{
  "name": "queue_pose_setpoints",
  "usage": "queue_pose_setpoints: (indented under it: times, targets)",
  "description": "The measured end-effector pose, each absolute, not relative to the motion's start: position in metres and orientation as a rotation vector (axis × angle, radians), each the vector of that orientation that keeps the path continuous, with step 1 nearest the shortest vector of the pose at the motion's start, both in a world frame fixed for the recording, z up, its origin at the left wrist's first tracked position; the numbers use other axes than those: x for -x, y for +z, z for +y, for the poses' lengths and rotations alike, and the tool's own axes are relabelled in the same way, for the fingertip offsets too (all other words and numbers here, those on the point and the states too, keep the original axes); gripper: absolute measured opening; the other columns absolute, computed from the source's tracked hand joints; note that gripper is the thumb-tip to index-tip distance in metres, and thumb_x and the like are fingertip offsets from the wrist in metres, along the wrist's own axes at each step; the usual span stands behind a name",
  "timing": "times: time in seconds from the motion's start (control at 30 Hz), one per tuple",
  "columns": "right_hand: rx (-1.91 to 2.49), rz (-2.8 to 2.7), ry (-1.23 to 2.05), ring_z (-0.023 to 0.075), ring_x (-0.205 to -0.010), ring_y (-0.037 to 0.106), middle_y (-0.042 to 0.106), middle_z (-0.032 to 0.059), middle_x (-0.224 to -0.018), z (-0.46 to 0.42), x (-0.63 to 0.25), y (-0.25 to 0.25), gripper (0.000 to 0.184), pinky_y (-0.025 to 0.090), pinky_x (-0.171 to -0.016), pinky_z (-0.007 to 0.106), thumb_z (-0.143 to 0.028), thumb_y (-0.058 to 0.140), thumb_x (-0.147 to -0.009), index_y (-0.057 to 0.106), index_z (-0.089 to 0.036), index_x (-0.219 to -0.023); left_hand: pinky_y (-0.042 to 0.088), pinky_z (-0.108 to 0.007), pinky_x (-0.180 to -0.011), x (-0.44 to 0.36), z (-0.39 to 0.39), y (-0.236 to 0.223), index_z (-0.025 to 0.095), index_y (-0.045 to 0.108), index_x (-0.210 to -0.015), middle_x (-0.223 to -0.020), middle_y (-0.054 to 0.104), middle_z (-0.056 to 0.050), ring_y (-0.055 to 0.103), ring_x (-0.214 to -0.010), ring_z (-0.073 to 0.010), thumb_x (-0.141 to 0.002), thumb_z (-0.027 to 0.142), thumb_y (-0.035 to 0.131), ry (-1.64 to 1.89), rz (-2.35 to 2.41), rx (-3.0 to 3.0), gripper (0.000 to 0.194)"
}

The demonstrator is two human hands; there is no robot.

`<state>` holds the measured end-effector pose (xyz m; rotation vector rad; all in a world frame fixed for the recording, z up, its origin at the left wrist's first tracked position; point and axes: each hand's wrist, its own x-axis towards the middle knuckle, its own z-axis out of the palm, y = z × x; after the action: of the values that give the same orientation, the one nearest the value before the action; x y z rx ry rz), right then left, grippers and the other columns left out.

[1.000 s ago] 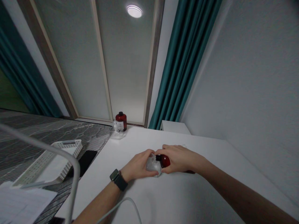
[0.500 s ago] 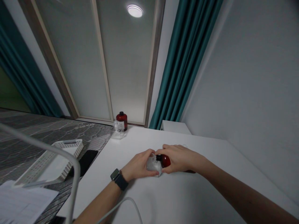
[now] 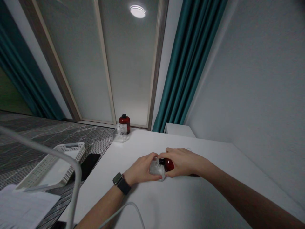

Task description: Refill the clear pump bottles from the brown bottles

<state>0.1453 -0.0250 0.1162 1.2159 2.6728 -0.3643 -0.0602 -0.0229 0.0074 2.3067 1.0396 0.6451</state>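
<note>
My left hand point(image 3: 144, 168), with a dark watch point(image 3: 121, 183) on its wrist, curls around a small clear container point(image 3: 156, 169) on the white table. From the other side my right hand point(image 3: 184, 161) grips a small red-brown bottle point(image 3: 169, 165) with a black cap point(image 3: 162, 161). The bottle lies tilted to the left, its cap over the clear container's opening. My right fingers hide most of the bottle. Under the right wrist a thin dark object point(image 3: 194, 175) partly shows; I cannot make out its kind.
At the table's far left corner stand a larger red-brown bottle point(image 3: 124, 124) and a clear tray point(image 3: 120, 137). A white basket point(image 3: 51, 168), printed papers point(image 3: 26, 206) and a black flat object point(image 3: 90, 163) lie to the left. A grey curved bar point(image 3: 77, 178) and a pale cable point(image 3: 130, 203) are close by.
</note>
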Motion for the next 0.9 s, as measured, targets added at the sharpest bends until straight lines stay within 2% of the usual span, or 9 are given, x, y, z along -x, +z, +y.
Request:
queue_pose_setpoints:
  times: [0.2, 0.9]
  targets:
    - [-1.208, 2.680, -0.381, 0.0278, -0.083, 0.065, 0.061, 0.0064, -0.096, -0.0256, -0.1443, 0.1177, 0.050, 0.046, -0.072, 0.038, -0.051, 0.069, -0.076, 0.060, -0.030, -0.120, 0.049, -0.035, -0.080, 0.0606, -0.0231, 0.0082, 0.022, 0.050, -0.116, -0.113, 0.067, -0.008, 0.066, -0.099, -0.0295, -0.072, 0.044, 0.078, 0.635, 1.048, -2.297, 0.057]
    - [-1.209, 2.673, -0.367, 0.0303, -0.084, 0.066, 0.062, 0.0066, -0.097, -0.0243, -0.1428, 0.1173, 0.053, 0.046, -0.071, 0.038, -0.053, 0.070, -0.074, 0.060, -0.031, -0.121, 0.050, -0.038, -0.084, 0.0612, -0.0225, 0.0080, 0.022, 0.050, -0.118, -0.115, 0.067, -0.009, 0.066, -0.101, -0.0302, -0.072, 0.046, 0.079, 0.641, 1.031, -2.282, 0.060]
